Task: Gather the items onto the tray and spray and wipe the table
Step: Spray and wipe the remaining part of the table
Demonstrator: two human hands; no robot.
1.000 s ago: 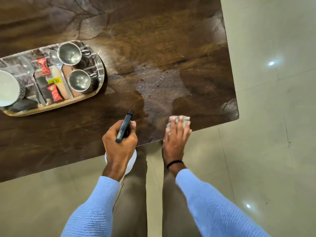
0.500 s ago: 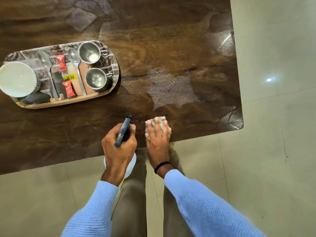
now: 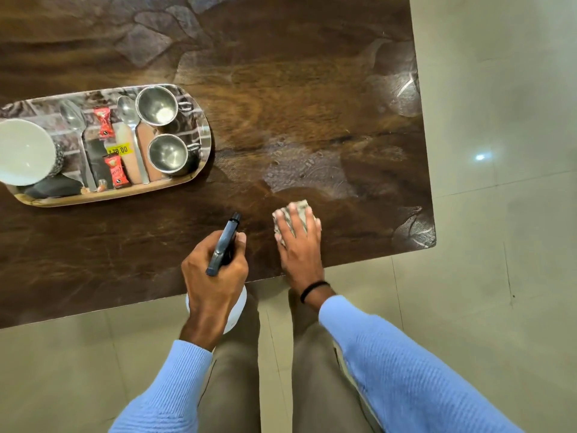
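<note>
Right of the tray [image 3: 125, 197], loaded with steel cups [image 3: 157, 107], spoons [image 3: 126, 109], red sachets [image 3: 102, 118] and a bowl [image 3: 25, 151], our right hand [image 3: 299, 248] lies flat, fingers straight, pressing the cloth [image 3: 299, 208] onto the table [image 3: 312, 89]. Between it and the tray, our left hand [image 3: 215, 276] grips the spray bottle [image 3: 223, 245]; its white body is mostly hidden beneath our wrist.

A spray bottle [image 3: 225, 245] is gripped in the left hand [image 3: 214, 276]; a folded cloth [image 3: 295, 218] is pressed flat on the wet surface [image 3: 312, 104] by the right hand [image 3: 299, 245].
</note>
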